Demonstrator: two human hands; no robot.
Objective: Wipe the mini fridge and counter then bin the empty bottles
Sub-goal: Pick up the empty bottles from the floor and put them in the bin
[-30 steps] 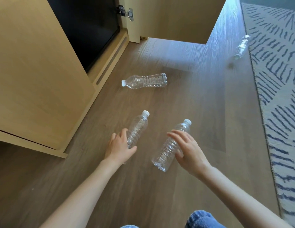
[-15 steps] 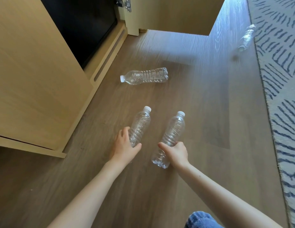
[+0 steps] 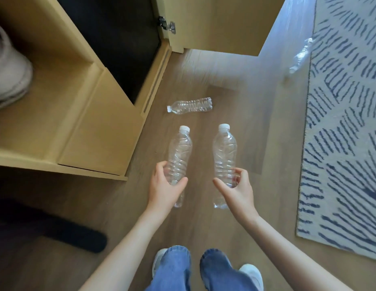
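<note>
Above wood floor (image 3: 204,227): left hand (image 3: 165,186), right hand (image 3: 238,191) each grip clear, white-capped, empty bottle (image 3: 179,153) (image 3: 224,152).

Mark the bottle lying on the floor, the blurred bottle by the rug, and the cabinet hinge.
floor bottle (image 3: 190,105), head view, mid-body.
blurred bottle (image 3: 300,56), head view, middle.
cabinet hinge (image 3: 167,24), head view, metal plate.

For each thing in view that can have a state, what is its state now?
Left hand: closed on left bottle, capped, lifted.
Right hand: closed on right bottle, capped, lifted.
Third bottle: capped, lying on the floor.
Fourth bottle: lying by the rug, blurred.
Cabinet door: open.
</note>
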